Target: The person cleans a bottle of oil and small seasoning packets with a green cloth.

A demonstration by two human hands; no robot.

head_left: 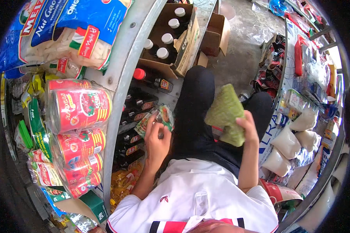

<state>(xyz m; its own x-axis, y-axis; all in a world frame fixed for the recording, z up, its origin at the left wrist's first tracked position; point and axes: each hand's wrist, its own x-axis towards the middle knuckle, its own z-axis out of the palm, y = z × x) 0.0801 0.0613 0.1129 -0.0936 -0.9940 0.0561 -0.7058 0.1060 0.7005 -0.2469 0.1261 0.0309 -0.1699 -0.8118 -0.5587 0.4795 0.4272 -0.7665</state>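
Note:
A folded green cloth (pixel 226 112) hangs from my right hand (pixel 248 126), whose fingers and thumb pinch its right edge above my lap. On the other side, my left hand (pixel 158 141) is raised beside the shelf of dark bottles, its fingers curled round a small packet (pixel 166 116) with green and orange print. Part of that packet is hidden by the fingers. Close above it, a bottle with a red cap (pixel 140 74) lies tilted on the metal shelf.
Above my left hand stands a cardboard box (pixel 182 58) of white-capped bottles. Wrapped red cans (pixel 81 110) and a blue noodle bag (pixel 74 31) fill the left shelf. At right, a rack holds white bags (pixel 287 143). An open carton (pixel 216 35) sits beyond my knees.

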